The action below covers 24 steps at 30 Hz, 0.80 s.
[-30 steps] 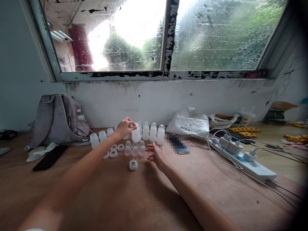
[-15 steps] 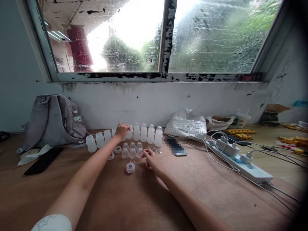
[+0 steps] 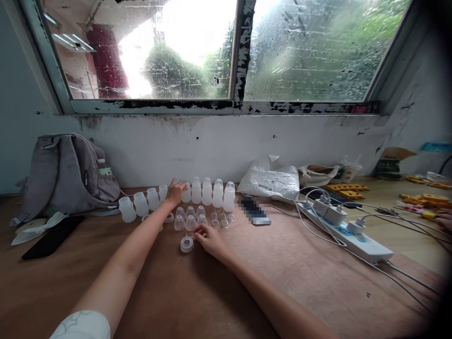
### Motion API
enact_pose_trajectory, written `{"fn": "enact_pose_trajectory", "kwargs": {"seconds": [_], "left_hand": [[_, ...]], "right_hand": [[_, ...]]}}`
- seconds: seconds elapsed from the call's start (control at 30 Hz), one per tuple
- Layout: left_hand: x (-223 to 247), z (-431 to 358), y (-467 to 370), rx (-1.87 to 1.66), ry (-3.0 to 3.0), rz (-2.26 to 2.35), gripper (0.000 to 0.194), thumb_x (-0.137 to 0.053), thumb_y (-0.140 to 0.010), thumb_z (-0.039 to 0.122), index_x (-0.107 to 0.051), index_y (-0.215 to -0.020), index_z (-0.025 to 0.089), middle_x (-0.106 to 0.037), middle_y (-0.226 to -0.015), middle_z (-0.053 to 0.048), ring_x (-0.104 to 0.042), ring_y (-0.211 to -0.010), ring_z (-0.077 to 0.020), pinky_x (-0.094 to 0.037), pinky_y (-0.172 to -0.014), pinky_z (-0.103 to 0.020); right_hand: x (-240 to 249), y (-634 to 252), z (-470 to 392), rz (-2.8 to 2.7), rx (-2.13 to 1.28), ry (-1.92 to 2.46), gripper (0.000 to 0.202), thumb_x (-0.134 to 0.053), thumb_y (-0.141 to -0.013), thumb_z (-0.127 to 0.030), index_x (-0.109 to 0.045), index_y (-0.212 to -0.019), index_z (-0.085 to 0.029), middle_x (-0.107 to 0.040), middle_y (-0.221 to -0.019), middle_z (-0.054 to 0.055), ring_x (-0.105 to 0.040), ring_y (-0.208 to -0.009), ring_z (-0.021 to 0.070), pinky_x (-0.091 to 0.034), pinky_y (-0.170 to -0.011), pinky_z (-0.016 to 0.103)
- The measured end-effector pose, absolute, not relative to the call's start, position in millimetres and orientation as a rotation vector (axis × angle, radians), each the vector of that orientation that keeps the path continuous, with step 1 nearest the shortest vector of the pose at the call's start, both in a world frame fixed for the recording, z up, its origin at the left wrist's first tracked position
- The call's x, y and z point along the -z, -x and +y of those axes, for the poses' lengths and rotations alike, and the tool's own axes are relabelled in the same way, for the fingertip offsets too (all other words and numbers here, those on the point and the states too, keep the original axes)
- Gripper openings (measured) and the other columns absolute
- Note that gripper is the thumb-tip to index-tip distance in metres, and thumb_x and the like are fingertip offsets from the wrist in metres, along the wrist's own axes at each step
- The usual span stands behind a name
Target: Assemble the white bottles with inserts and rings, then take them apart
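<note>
My left hand (image 3: 175, 193) reaches to the back row, its fingers closed at the top of an uncapped white baby bottle (image 3: 186, 193). My right hand (image 3: 209, 239) is low over the table with its fingers loosely bent and apart. Just left of its fingertips lies a white bottle collar with a teat (image 3: 187, 244). Behind that stand several clear dome caps (image 3: 190, 222) in two rows. Clear rings (image 3: 224, 223) lie to the right of the caps. Capped bottles (image 3: 218, 193) fill the right of the row, open bottles (image 3: 127, 210) the left. My left forearm partly hides some white collars (image 3: 169, 217).
A grey backpack (image 3: 67, 174) and a black phone (image 3: 52, 238) are at left. On the right lie a silver bag (image 3: 271, 181), a partly blurred phone (image 3: 259, 214) and a white power strip (image 3: 367, 247) with cables. Another person's hand (image 3: 444, 221) shows at the right edge.
My right hand has moved left from beside the clear rings toward the collar with the teat. My left hand stays at the same bottle. The view has shifted slightly.
</note>
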<state>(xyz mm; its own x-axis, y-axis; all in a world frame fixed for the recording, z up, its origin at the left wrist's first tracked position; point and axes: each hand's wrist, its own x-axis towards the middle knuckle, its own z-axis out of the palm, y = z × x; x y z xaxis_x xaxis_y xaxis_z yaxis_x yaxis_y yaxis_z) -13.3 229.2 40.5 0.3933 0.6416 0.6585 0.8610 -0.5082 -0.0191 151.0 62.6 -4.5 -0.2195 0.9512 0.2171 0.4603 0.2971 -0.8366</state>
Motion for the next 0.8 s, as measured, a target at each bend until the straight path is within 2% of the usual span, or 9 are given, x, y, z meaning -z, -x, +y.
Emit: {"fn": "enact_pose_trajectory", "kwargs": {"seconds": [0.1,0.27,0.43,0.57,0.7,0.8], "left_hand": [[-47,226,14,0.871,2.294,-1.295,0.024,-0.04,-0.084,0.022,-0.057,-0.1,0.017,-0.063,-0.1,-0.007,-0.05,-0.105,-0.0214,-0.025,-0.1,-0.043],[-59,184,18,0.957,2.273,-1.273,0.03,-0.037,-0.085,0.025,-0.05,-0.111,0.014,-0.058,-0.107,-0.01,-0.047,-0.107,-0.0221,-0.037,-0.089,-0.037],[-38,98,29,1.199,2.417,-1.239,0.023,-0.034,-0.086,0.024,-0.053,-0.1,0.018,-0.06,-0.093,-0.005,-0.052,-0.091,-0.0172,-0.041,-0.083,-0.032],[-6,51,34,1.32,2.526,-1.333,0.022,-0.034,-0.086,0.026,-0.053,-0.095,0.019,-0.059,-0.089,-0.005,-0.053,-0.086,-0.0167,-0.043,-0.078,-0.031],[8,42,35,1.196,2.635,-1.411,0.025,-0.032,-0.087,0.027,-0.051,-0.1,0.02,-0.059,-0.091,-0.005,-0.053,-0.086,-0.0175,-0.042,-0.077,-0.032],[6,43,36,1.081,2.652,-1.409,0.028,-0.027,-0.088,0.024,-0.052,-0.1,0.019,-0.059,-0.094,-0.005,-0.052,-0.088,-0.018,-0.041,-0.079,-0.033]], "right_hand": [[6,-151,62,-1.869,-0.755,1.23,0.01,-0.049,-0.073,-0.018,-0.058,-0.075,-0.016,-0.061,-0.065,0.001,-0.055,-0.06,0.0116,-0.042,-0.055,0.021],[7,-151,59,-1.941,-0.666,1.174,0.012,-0.047,-0.074,-0.016,-0.058,-0.078,-0.016,-0.061,-0.066,0.001,-0.054,-0.058,0.011,-0.04,-0.055,0.021],[8,-147,52,-2.029,-0.477,1.113,0.011,-0.047,-0.076,-0.02,-0.056,-0.081,-0.018,-0.06,-0.067,0.001,-0.053,-0.062,0.012,-0.039,-0.059,0.021],[8,-143,43,-2.115,-0.336,1.091,0.018,-0.047,-0.079,-0.027,-0.055,-0.092,-0.02,-0.058,-0.073,0.001,-0.053,-0.066,0.0128,-0.038,-0.061,0.022],[9,-140,39,-2.179,-0.213,1.104,0.02,-0.047,-0.079,-0.031,-0.052,-0.095,-0.021,-0.057,-0.08,0.002,-0.052,-0.063,0.0117,-0.036,-0.058,0.021],[10,-139,42,-2.173,-0.184,1.146,0.014,-0.05,-0.074,-0.024,-0.052,-0.087,-0.019,-0.056,-0.07,0.0,-0.049,-0.058,0.0107,-0.032,-0.054,0.02]]}}
